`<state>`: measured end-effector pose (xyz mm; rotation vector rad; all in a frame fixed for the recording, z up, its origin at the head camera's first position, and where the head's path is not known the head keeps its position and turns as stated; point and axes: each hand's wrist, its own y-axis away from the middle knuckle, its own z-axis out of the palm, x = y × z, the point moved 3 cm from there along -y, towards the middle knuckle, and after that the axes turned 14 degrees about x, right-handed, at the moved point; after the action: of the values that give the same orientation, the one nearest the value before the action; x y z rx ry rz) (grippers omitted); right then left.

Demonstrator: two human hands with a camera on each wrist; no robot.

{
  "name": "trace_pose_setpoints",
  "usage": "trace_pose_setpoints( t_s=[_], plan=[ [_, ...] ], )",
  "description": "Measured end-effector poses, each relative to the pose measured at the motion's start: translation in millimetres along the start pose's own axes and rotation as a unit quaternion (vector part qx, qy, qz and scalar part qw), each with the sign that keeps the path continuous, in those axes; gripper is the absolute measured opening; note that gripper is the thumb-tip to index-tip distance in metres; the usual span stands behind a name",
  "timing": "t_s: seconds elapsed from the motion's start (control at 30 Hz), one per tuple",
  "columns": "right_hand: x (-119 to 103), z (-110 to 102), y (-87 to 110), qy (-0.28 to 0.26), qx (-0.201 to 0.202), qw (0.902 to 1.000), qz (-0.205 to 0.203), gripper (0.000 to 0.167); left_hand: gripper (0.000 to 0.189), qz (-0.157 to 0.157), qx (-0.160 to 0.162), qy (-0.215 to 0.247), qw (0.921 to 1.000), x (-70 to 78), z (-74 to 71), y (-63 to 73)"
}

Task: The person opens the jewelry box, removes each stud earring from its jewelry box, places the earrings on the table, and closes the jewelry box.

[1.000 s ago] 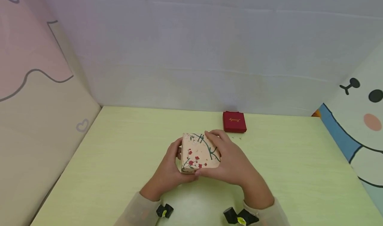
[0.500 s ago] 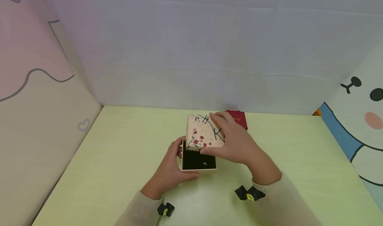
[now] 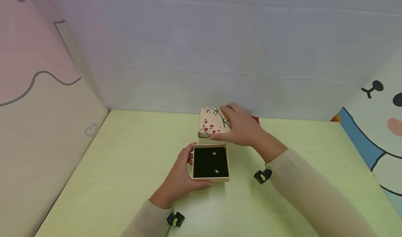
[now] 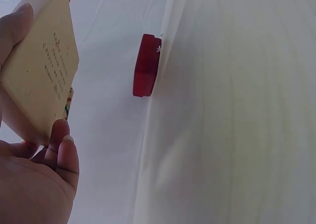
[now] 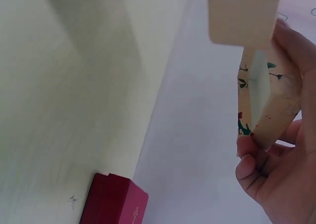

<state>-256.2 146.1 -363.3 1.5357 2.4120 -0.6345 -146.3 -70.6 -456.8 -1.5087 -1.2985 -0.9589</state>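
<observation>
My left hand [image 3: 179,177] grips a small square cream box base [image 3: 213,179] from its left side, above the table. A black pad [image 3: 202,163] lines it and bears two tiny silvery star-shaped pieces [image 3: 216,171], probably stud earrings. In the left wrist view, printed lines show on the base's underside [image 4: 44,66]. My right hand [image 3: 242,127] holds the cream box lid [image 3: 208,121], patterned with red blossoms and dark branches, beyond the base and apart from it. The lid's pale hollow inside [image 5: 259,85] shows in the right wrist view.
A dark red box [image 5: 111,201] stands on the table near the back wall, mostly hidden behind my right hand in the head view. Beside it on the table lies a tiny star-shaped piece [image 5: 72,201]. Printed cloth walls [image 3: 201,55] enclose the pale green table [image 3: 135,153].
My right hand has lifted the lid off the base and carried it away toward the back wall, uncovering the black pad and star pieces. My left hand has stayed nearly still with the base.
</observation>
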Motion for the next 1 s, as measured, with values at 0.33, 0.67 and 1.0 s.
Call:
trace_pose_setpoints(
  t_s=[0.33, 0.67, 1.0],
  plan=[
    [22, 26, -25.0, 0.019, -0.024, 0.9994, 0.014, 0.12, 0.116, 0.009, -0.003, 0.001, 1.0, -3.3, 2.4, 1.0],
    [34, 58, -39.1, 0.017, -0.048, 0.998, 0.038, 0.118, 0.117, 0.011, 0.001, 0.003, 0.9999, -1.3, 1.4, 1.2],
    [48, 82, -39.8, 0.034, -0.071, 0.9932, 0.086, 0.117, 0.116, 0.012, 0.001, 0.007, 0.9999, 3.3, 1.0, 3.7]
  ],
)
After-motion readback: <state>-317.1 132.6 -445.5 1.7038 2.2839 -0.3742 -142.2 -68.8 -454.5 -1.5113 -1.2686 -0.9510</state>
